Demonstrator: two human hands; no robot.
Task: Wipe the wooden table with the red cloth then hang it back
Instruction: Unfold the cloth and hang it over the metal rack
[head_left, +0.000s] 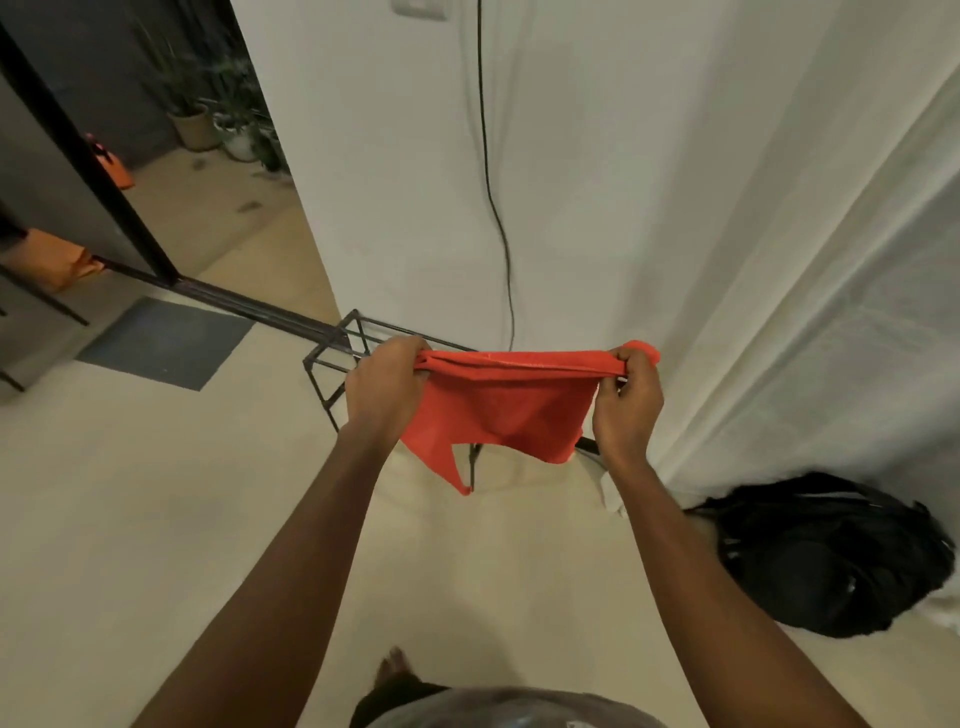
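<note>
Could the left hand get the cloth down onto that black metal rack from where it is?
Probably yes. The left hand holds the red cloth taut with the right hand, right above the black metal rack, with nothing visible between.

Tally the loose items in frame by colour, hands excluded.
Red: 1, the red cloth stretched between the left hand and right hand
Black: 2, the black wire-frame metal rack and the black backpack on the floor
Orange: 2, the orange cloth pieces at far left
Total: 5
</note>
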